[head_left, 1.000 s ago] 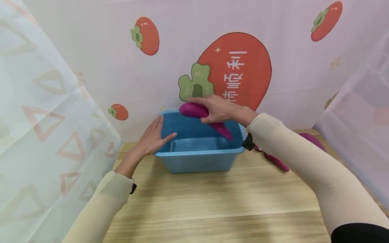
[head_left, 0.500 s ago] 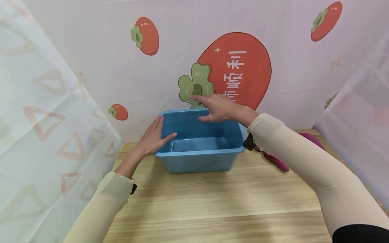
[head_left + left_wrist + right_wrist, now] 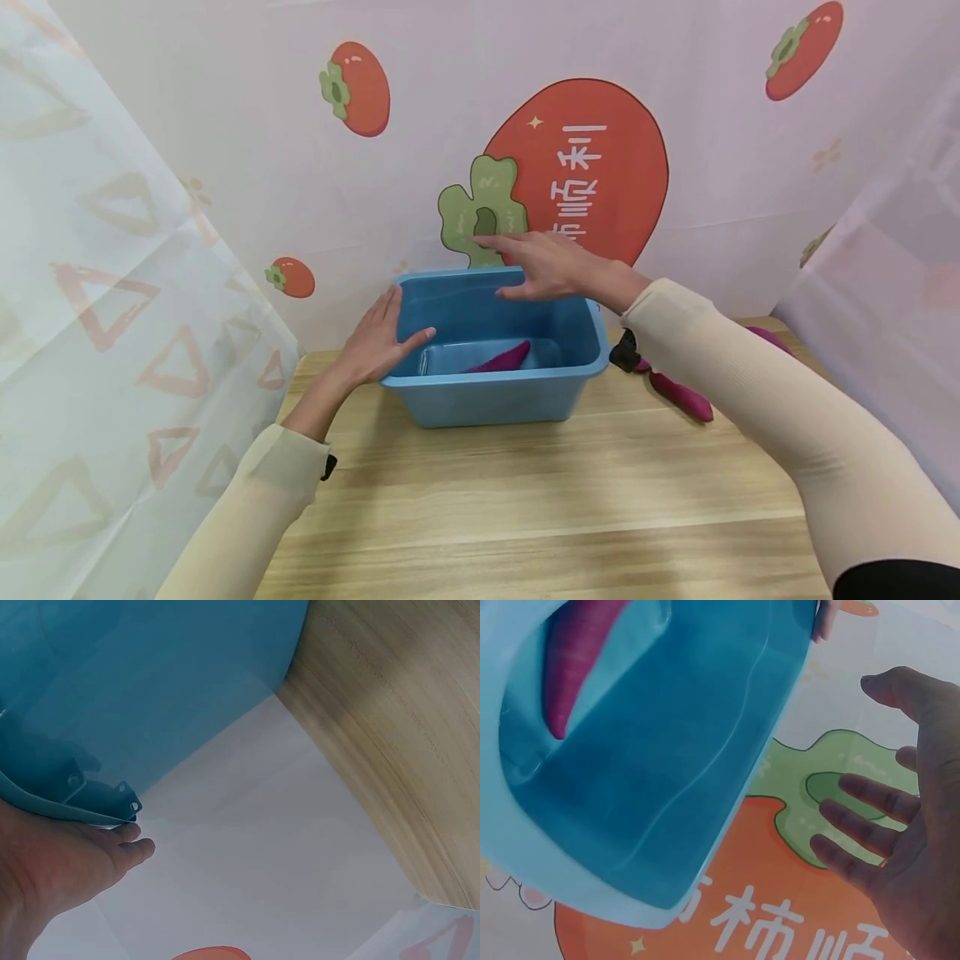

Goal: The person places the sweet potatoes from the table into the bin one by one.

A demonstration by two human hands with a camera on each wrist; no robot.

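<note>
A purple sweet potato [image 3: 506, 359] with a tapered end lies in the blue plastic bin [image 3: 491, 402]; the bin's front wall hides part of it. My left hand [image 3: 375, 340] rests on the bin's left rim, fingers straight and thumb over the inside. From below, in the left wrist view, that hand [image 3: 64, 862] touches the rim's underside. Above the bin's back right part, my right hand [image 3: 553, 267] hovers with spread fingers and holds nothing. In the right wrist view, the sweet potato [image 3: 576, 664] shows on the bin floor, apart from my right hand [image 3: 919, 855].
Right of the bin, a slender purple root [image 3: 681, 397] lies on the wooden table [image 3: 525, 500]. Another purple piece [image 3: 769, 338] is mostly hidden behind my right sleeve [image 3: 750, 408]. A white cloth printed with persimmons [image 3: 360, 89] stands close behind the bin.
My right hand has let go of the sweet potato, which dropped into the bin. That hand has since shifted slightly right. The left hand stays on the rim.
</note>
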